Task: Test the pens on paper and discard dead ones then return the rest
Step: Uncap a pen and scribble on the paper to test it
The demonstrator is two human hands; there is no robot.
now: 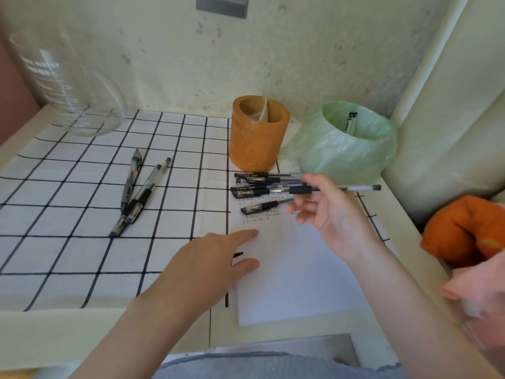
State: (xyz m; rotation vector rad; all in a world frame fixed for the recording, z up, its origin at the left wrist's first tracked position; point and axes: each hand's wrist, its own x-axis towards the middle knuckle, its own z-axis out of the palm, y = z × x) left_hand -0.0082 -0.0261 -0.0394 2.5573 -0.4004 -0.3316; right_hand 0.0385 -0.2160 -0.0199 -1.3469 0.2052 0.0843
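Observation:
My right hand (328,212) holds a black gel pen (358,188) level above the top of the white paper (300,274), its cap end pointing right. My left hand (213,263) rests flat on the paper's left edge, fingers straight. Several capped black pens (257,191) lie in a pile at the top of the sheet, over rows of small written marks. Three more pens (136,192) lie to the left on the checked cloth. The orange pen holder (257,138) stands behind the pile. To its right, a bin lined with a green bag (344,149) holds two pens (351,122).
A clear glass jug (60,86) stands at the back left on the black-and-white checked cloth (68,214). An orange cushion (464,231) lies at the right edge. A white wall runs behind, and a pale upright panel closes the right side.

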